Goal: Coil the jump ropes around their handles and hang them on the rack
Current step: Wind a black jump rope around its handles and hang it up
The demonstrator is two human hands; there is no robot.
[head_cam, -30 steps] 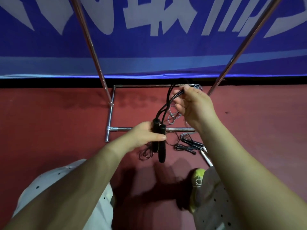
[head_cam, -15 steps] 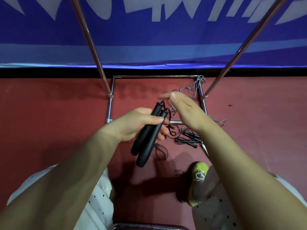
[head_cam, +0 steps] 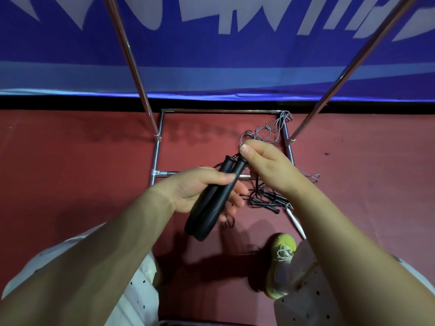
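Gripping two black handles (head_cam: 211,201) side by side, the left hand (head_cam: 200,189) curls thumb and fingers round their middles, tilting them so the tops point away and to the right. Just above the handle tops, the right hand (head_cam: 263,165) pinches the thin black rope (head_cam: 220,164) where it leaves them, thumb pressed to fingertips. Below and beyond the right hand, more black jump ropes (head_cam: 268,201) lie in a heap on the red floor (head_cam: 70,172), with a grey tangled rope (head_cam: 266,130) farther off. Around them stands the metal rack (head_cam: 155,158), its poles rising past both hands. A yellow-green shoe (head_cam: 281,262) sits under the right forearm.
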